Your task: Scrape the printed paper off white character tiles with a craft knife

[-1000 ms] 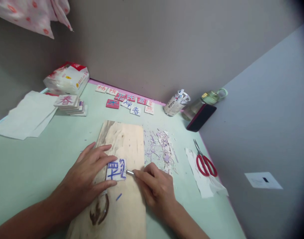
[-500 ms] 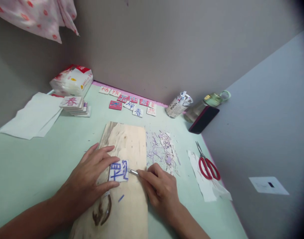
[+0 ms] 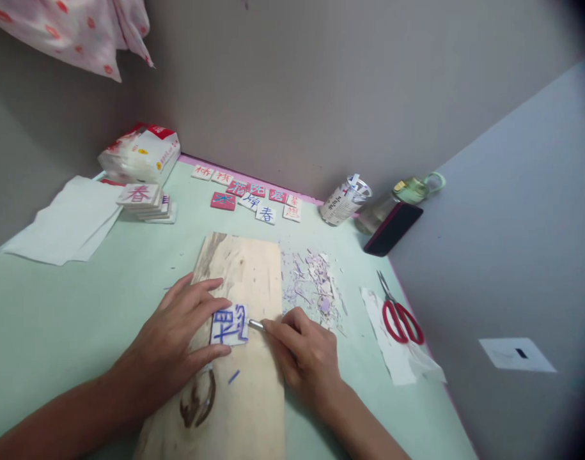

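Note:
A square white tile [image 3: 231, 324] with a blue character carved or drawn on it lies on a wooden board [image 3: 257, 271]. My left hand [image 3: 181, 329] holds it from the left, index finger on the upper edge and thumb on the lower one, the other fingers spread over the board. Pinched in my right hand [image 3: 309, 358] is a slim silver craft knife [image 3: 256, 325], its tip at the tile's right edge. Most of the knife is hidden inside the hand. A thin blue sliver [image 3: 233, 377] rests on the board below the tile.
Purple and white shavings [image 3: 318, 281] litter the table right of the board. Red-handled scissors [image 3: 401, 321] lie on tissue. Character tiles [image 3: 224, 200], a tile stack [image 3: 139, 195], a can [image 3: 343, 204], a bottle [image 3: 369, 214] and a phone [image 3: 392, 230] stand farther back.
The knife tip has shifted slightly up along the tile's right edge, and my right hand has moved a little with it. My left hand keeps its hold.

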Action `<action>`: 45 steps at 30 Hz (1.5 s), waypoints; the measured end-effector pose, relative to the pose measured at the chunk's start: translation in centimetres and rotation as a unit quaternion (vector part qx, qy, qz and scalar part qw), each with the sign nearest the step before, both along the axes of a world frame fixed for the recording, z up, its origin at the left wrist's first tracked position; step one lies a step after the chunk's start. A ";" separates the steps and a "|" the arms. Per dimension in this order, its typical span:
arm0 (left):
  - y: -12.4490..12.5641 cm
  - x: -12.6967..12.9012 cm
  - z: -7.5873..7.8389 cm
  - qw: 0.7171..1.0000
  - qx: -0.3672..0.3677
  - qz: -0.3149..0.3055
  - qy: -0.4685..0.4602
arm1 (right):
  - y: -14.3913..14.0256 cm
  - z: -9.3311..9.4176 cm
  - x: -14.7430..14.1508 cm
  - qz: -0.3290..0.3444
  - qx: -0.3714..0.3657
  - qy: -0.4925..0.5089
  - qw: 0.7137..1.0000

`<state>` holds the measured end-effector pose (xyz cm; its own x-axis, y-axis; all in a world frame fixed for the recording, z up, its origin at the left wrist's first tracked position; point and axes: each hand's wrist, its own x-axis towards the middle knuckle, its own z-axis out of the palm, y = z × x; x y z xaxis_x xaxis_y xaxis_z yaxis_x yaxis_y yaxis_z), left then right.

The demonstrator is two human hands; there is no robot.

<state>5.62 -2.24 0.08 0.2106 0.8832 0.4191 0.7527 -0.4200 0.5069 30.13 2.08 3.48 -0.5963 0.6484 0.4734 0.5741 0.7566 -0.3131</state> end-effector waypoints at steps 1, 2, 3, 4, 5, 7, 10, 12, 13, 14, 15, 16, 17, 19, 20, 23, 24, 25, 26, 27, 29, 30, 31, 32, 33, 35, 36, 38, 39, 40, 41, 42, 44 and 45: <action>0.0 0.0 0.0 1.000 -0.001 -0.001 0.001 | 0.0 0.0 -0.1 -0.001 0.002 0.000 1.000; 0.0 0.0 0.0 1.000 -0.002 -0.002 0.002 | 0.1 -0.1 -0.1 -0.001 0.004 -0.001 1.000; 0.0 0.0 0.0 1.000 -0.004 -0.003 0.004 | 0.1 -0.1 -0.1 0.000 0.005 -0.002 1.000; 0.0 0.0 0.0 1.000 -0.005 -0.003 0.007 | 0.1 -0.1 -0.1 0.001 0.006 -0.002 1.000; 0.0 0.0 0.0 1.000 -0.005 -0.002 0.009 | 0.0 -0.1 0.0 0.001 0.007 -0.003 1.000; 0.0 0.0 0.0 1.000 -0.003 -0.001 0.008 | 0.0 -0.1 0.1 -0.003 0.009 -0.004 1.000; 0.0 0.0 0.0 1.000 0.001 -0.001 -0.001 | 0.0 -0.1 0.0 -0.009 0.013 -0.003 1.000; 0.0 0.1 0.0 1.000 0.002 -0.001 -0.004 | 0.1 0.0 -0.2 -0.008 0.014 -0.002 1.000; 0.0 0.1 0.0 1.000 0.002 -0.001 -0.003 | 0.0 0.0 -0.2 -0.008 0.013 -0.002 1.000; 0.0 0.1 0.0 1.000 0.003 0.000 -0.003 | 0.0 0.0 -0.3 -0.008 0.012 -0.004 1.000; 0.0 0.1 0.0 1.000 0.002 0.000 -0.003 | 0.0 0.0 -0.3 -0.009 0.011 -0.006 1.000; 0.0 0.1 0.0 1.000 0.002 0.000 -0.002 | 0.0 0.0 -0.3 -0.010 0.010 -0.007 1.000; 0.0 0.0 0.0 1.000 0.001 -0.001 -0.002 | -0.1 0.0 -0.2 -0.012 0.009 -0.007 1.000; 0.0 0.0 0.1 1.000 0.000 -0.003 -0.002 | -0.1 -0.1 -0.1 -0.015 0.008 -0.007 1.000; 0.0 0.0 0.1 1.000 0.000 -0.003 -0.002 | -0.1 -0.1 -0.1 -0.015 0.008 -0.005 1.000; 0.0 0.0 0.2 1.000 0.000 -0.002 0.004 | 0.1 -0.2 -0.4 -0.013 0.009 0.003 1.000; 0.0 0.0 0.2 1.000 -0.001 -0.001 0.007 | 0.2 -0.1 -0.6 -0.013 0.011 0.006 1.000; 0.0 0.0 0.2 1.000 -0.004 0.001 0.010 | 0.2 -0.1 -0.7 -0.014 0.011 0.006 1.000; 0.0 -0.1 0.2 1.000 -0.006 0.001 0.014 | 0.2 0.0 -0.8 -0.016 0.010 0.005 1.000; 0.0 -0.1 0.2 1.000 -0.006 0.000 0.016 | 0.2 0.0 -0.9 -0.018 0.010 0.003 1.000; -0.1 -0.2 0.2 1.000 -0.005 0.000 0.021 | 0.1 0.1 -0.8 -0.022 0.010 0.002 1.000; -0.1 -0.3 0.2 1.000 -0.006 -0.001 0.024 | 0.0 0.1 -0.8 -0.023 0.011 0.001 1.000; -0.1 -0.3 0.1 1.000 -0.008 -0.001 0.026 | -0.1 0.1 -0.7 -0.023 0.013 0.000 1.000; -0.1 -0.3 0.1 1.000 -0.010 -0.001 0.026 | -0.1 0.1 -0.6 -0.023 0.013 -0.003 1.000; -0.1 -0.2 0.1 1.000 -0.011 0.001 0.026 | -0.1 0.2 -0.5 -0.023 0.013 -0.005 1.000; -0.1 -0.1 0.1 1.000 -0.007 0.001 0.024 | -0.1 0.2 -0.6 -0.026 0.011 -0.008 1.000; -0.1 0.0 0.2 1.000 -0.003 0.002 0.022 | -0.1 0.2 -0.8 -0.028 0.010 -0.009 1.000; 0.0 0.1 0.2 1.000 0.002 0.005 0.016 | 0.0 0.3 -1.2 -0.034 0.008 -0.009 0.999; 0.0 0.2 0.2 1.000 0.002 0.005 0.013 | 0.0 0.3 -1.4 -0.038 0.009 -0.009 0.999; 0.0 0.2 0.2 1.000 0.001 0.005 0.009 | 0.0 0.3 -1.5 -0.043 0.010 -0.008 0.999; 0.0 0.2 0.2 1.000 0.001 0.006 0.008 | -0.1 0.3 -1.6 -0.045 0.012 -0.007 0.999; 0.0 0.2 0.3 1.000 0.002 0.005 0.009 | -0.1 0.3 -1.6 -0.046 0.014 -0.006 0.999; -0.1 0.1 0.3 1.000 0.002 0.003 0.018 | -0.2 0.3 -1.4 -0.042 0.012 -0.007 0.999; -0.1 0.1 0.3 1.000 0.002 0.002 0.022 | -0.3 0.3 -1.2 -0.039 0.007 -0.007 0.999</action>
<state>5.69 -2.36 0.35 0.2262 0.8823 0.4128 0.7761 -0.4194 0.4710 28.92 1.81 3.79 -0.5505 0.6865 0.4750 0.6353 0.7136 -0.2952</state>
